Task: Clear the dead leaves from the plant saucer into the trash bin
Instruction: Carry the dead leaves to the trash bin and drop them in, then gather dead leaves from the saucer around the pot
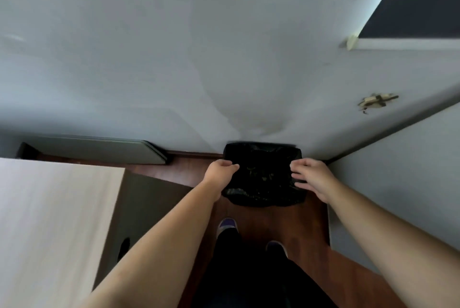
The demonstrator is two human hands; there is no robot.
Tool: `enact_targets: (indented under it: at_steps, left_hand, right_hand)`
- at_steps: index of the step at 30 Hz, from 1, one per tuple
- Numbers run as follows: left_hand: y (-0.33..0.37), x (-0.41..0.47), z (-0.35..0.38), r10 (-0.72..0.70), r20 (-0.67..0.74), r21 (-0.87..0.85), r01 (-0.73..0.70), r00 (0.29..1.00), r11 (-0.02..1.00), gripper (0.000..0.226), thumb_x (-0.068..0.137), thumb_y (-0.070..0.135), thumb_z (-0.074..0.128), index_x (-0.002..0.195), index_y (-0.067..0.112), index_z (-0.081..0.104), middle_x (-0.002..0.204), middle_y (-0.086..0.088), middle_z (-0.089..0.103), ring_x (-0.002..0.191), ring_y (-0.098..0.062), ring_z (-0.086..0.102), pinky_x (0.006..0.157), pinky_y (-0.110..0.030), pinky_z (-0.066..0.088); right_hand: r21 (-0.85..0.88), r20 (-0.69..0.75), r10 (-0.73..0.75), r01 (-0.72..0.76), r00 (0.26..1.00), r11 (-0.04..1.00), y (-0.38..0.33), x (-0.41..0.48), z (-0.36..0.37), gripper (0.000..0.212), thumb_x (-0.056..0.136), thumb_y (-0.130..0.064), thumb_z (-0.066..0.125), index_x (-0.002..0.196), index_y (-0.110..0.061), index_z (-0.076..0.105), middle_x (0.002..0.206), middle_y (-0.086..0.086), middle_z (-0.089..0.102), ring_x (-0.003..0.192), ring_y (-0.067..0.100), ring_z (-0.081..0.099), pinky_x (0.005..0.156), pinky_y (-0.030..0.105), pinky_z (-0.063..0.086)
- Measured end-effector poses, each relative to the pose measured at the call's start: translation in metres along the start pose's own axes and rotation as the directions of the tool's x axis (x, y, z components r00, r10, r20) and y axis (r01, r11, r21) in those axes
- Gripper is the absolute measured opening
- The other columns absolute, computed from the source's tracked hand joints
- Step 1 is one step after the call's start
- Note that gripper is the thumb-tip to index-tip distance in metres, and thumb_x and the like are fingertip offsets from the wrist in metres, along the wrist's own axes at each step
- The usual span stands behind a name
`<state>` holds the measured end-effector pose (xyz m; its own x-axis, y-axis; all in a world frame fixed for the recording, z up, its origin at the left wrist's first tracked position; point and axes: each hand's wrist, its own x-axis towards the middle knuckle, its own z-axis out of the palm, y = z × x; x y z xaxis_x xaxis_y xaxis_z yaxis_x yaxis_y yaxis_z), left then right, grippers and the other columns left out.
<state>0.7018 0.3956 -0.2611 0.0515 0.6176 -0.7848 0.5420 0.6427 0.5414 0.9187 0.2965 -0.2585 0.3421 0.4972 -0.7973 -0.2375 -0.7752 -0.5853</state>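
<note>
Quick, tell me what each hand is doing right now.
Left hand: closed in a fist over the trash bin; contents hidden.
Right hand: open, fingers spread, empty.

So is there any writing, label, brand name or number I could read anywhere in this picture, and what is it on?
None: no readable text anywhere.
Trash bin with black liner: no label shows.
Shoes: no brand shows.
Taped patch on the wall: blurred, no letters made out.

A pale grey wall (224, 46) meets a dark reddish wood floor (306, 228) in a dim corner. A light wooden table (49, 220) stands at the left, and a dark window (420, 1) shows upper right.
</note>
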Motion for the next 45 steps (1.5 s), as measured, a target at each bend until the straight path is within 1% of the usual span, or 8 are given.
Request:
enact_targets:
  at_steps: [6, 12, 20, 27, 31, 36, 41, 45]
  left_hand:
    - [0.014, -0.089, -0.057, 0.22, -0.213, 0.052, -0.214, 0.952, 0.975, 0.019, 0.081, 0.029, 0.069, 0.097, 0.019, 0.066, 0.101, -0.004, 0.07, 0.091, -0.018, 0.062, 0.078, -0.025, 0.046]
    - [-0.012, -0.197, -0.157, 0.241, -0.467, -0.041, -0.293, 0.851, 0.955, 0.023, 0.085, 0.023, 0.065, 0.106, 0.012, 0.065, 0.103, -0.007, 0.069, 0.087, -0.018, 0.061, 0.074, -0.024, 0.043]
    - [-0.193, -0.357, -0.251, -0.114, -0.789, -0.292, -0.204, 0.604, 0.934, 0.02, 0.083, 0.026, 0.065, 0.099, 0.016, 0.067, 0.1, -0.003, 0.07, 0.085, -0.014, 0.06, 0.072, -0.022, 0.044]
    - [-0.366, -0.45, -0.27, -0.415, -0.823, -0.506, -0.171, 0.388, 0.845, 0.006, 0.081, 0.018, 0.067, 0.079, 0.019, 0.061, 0.081, 0.001, 0.061, 0.08, -0.016, 0.055, 0.072, -0.022, 0.043]
    - [-0.436, -0.471, -0.292, -0.466, -0.801, -0.539, -0.115, 0.375, 0.834, 0.02, 0.081, 0.016, 0.064, 0.066, 0.023, 0.053, 0.071, 0.004, 0.057, 0.073, -0.018, 0.054, 0.068, -0.023, 0.043]
    - [-0.5, -0.478, -0.333, -0.425, -0.834, -0.443, 0.033, 0.353, 0.896, 0.009, 0.076, 0.019, 0.065, 0.085, 0.023, 0.065, 0.097, -0.001, 0.069, 0.083, -0.018, 0.06, 0.072, -0.022, 0.046]
    - [-0.528, -0.463, -0.367, -0.289, -0.846, -0.222, 0.197, 0.449, 0.955, 0.023, 0.08, 0.028, 0.067, 0.101, 0.021, 0.063, 0.112, -0.001, 0.063, 0.102, -0.022, 0.059, 0.085, -0.029, 0.044]
    - [-0.531, -0.441, -0.386, -0.28, -0.777, -0.075, 0.359, 0.564, 0.93, 0.026, 0.082, 0.042, 0.064, 0.104, 0.03, 0.059, 0.112, 0.003, 0.059, 0.108, -0.021, 0.054, 0.104, -0.04, 0.027]
  right_hand:
    - [-0.253, 0.153, -0.227, 0.26, 0.962, 0.932, -0.072, -0.056, 0.042, 0.006, 0.086, -0.017, 0.06, 0.083, -0.021, 0.062, 0.093, 0.004, 0.066, 0.086, 0.017, 0.063, 0.065, 0.025, 0.046]
    - [-0.313, 0.49, -0.388, 0.573, 0.781, 0.758, -0.124, -0.149, 0.159, 0.008, 0.088, -0.006, 0.057, 0.092, -0.011, 0.062, 0.085, 0.008, 0.062, 0.069, 0.015, 0.058, 0.061, 0.025, 0.041]
    - [-0.312, 0.878, -0.183, 0.819, 0.442, 0.481, -0.059, -0.303, 0.323, 0.009, 0.09, -0.004, 0.056, 0.096, -0.004, 0.062, 0.082, 0.011, 0.063, 0.067, 0.019, 0.057, 0.063, 0.026, 0.044]
    - [-0.176, 0.984, 0.023, 0.969, 0.175, 0.176, 0.064, -0.421, 0.431, 0.008, 0.083, -0.006, 0.062, 0.087, -0.009, 0.068, 0.074, 0.007, 0.067, 0.066, 0.018, 0.063, 0.062, 0.027, 0.046]
    - [-0.121, 0.989, 0.088, 0.992, 0.117, 0.04, 0.125, -0.463, 0.483, 0.01, 0.08, -0.009, 0.063, 0.078, -0.018, 0.067, 0.071, 0.004, 0.067, 0.068, 0.019, 0.064, 0.061, 0.024, 0.046]
    - [-0.063, 0.991, 0.111, 0.989, 0.078, -0.137, 0.177, -0.491, 0.542, 0.011, 0.08, -0.014, 0.062, 0.083, -0.023, 0.069, 0.078, -0.005, 0.066, 0.069, 0.011, 0.057, 0.051, 0.015, 0.04]
    - [-0.025, 0.982, 0.172, 0.955, 0.079, -0.294, 0.211, -0.496, 0.574, 0.018, 0.083, -0.013, 0.058, 0.097, -0.018, 0.069, 0.099, 0.003, 0.07, 0.084, 0.018, 0.062, 0.066, 0.022, 0.046]
    - [0.12, 0.942, 0.332, 0.887, 0.04, -0.447, 0.23, -0.498, 0.588, 0.032, 0.084, -0.015, 0.062, 0.115, -0.024, 0.063, 0.113, 0.006, 0.058, 0.1, 0.022, 0.059, 0.086, 0.031, 0.048]
